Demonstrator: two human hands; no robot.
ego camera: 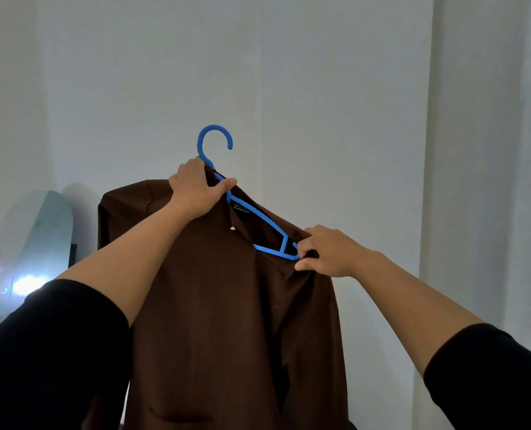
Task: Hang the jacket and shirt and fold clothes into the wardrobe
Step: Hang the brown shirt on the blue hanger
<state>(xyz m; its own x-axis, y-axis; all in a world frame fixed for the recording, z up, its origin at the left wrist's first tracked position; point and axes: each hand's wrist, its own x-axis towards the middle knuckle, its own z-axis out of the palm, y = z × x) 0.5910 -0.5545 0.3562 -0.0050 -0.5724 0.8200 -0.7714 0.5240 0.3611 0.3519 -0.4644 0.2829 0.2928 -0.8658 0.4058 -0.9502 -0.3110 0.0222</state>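
A white wall (pixel 320 88) fills the background, with a pale curtain-like fold (pixel 475 150) running down its right side. Low on the left, a tall rounded mirror (pixel 34 243) leans against the wall and shows a bright glare.

A brown shirt (pixel 227 321) hangs in mid-air in front of the wall, held up at arm's length. It drapes down from both hands between the two forearms, its collar open at the top and a dark label visible inside the neck. Black sleeves (pixel 50 352) cover the upper arms.

A blue hanger (pixel 259 223) sits tilted inside the collar, its hook up and to the left, its right shoulder end sloping down to the right.

The left hand (pixel 195 189) is clamped on the hanger's neck just below the hook, fingers wrapped round it and the shirt's collar together, thumb stretched out to the right. The right hand (pixel 326 251), lower and to the right, pinches the shirt's collar edge at the hanger's lower end, fingers curled onto the cloth.
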